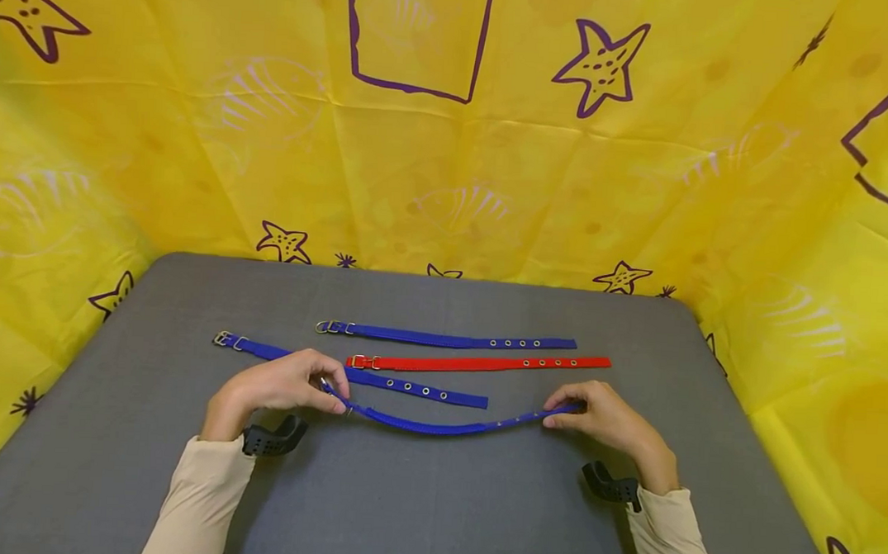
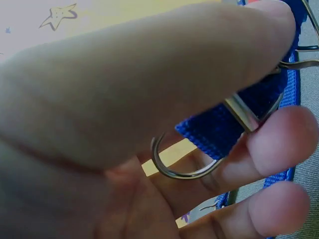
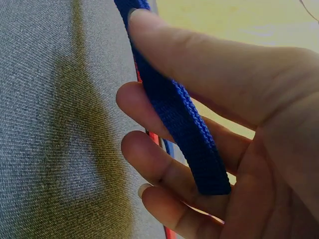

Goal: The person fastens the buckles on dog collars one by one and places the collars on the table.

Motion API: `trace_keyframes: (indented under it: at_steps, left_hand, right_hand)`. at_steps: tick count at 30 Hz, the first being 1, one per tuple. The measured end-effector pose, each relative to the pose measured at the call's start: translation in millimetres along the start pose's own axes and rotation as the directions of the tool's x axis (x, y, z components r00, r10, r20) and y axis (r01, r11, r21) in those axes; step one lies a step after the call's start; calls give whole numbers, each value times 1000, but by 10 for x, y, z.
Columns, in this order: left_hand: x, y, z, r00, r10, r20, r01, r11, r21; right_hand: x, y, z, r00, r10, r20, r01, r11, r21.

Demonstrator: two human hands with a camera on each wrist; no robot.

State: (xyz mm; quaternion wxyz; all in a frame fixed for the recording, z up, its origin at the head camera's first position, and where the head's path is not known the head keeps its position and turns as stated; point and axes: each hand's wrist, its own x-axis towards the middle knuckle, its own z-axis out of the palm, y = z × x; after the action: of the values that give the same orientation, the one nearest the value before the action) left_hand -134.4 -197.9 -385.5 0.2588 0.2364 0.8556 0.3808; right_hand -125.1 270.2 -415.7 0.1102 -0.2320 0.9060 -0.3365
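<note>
A blue webbing collar (image 1: pixel 430 428) sags in a shallow curve between my two hands, close over the grey table. My left hand (image 1: pixel 290 382) pinches its buckle end; in the left wrist view the metal D-ring (image 2: pixel 184 174) and buckle show between thumb and fingers. The plain tip (image 3: pixel 199 159) lies across the fingers of my right hand (image 1: pixel 594 412), thumb pressed on top. Just beyond, a second blue collar (image 1: pixel 417 388) lies flat, partly hidden by my left hand. Farther back are a red collar (image 1: pixel 455 363) and a third blue collar (image 1: pixel 426 337), both stretched straight with buckles at left.
The grey cloth-covered table (image 1: pixel 434 508) spreads out around the collars. A yellow curtain (image 1: pixel 449 161) with starfish and fish drawings stands along the back and both sides. Black wrist mounts (image 1: pixel 273 436) sit at both cuffs.
</note>
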Motion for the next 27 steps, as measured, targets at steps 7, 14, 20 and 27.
trace_keyframes:
  at_steps: [7,14,20,27]
  left_hand:
    - [-6,27,-6,1000,13,-4,-13,1000,-12]
    - [8,19,-1,1000,-8,-22,8,1000,4]
    - [32,15,-1,999,-40,-28,40,999,-29]
    - [42,53,17,999,4,-36,-6,998,-55]
  right_hand:
    - [-9,19,0,999,42,-26,-43,999,-25]
    - [-8,-11,-6,993,62,-97,-65,998,-22]
    - [0,-56,-11,983,55,-176,-50,998,33]
    - [-20,-71,-35,973,29,-229,-9,996,88]
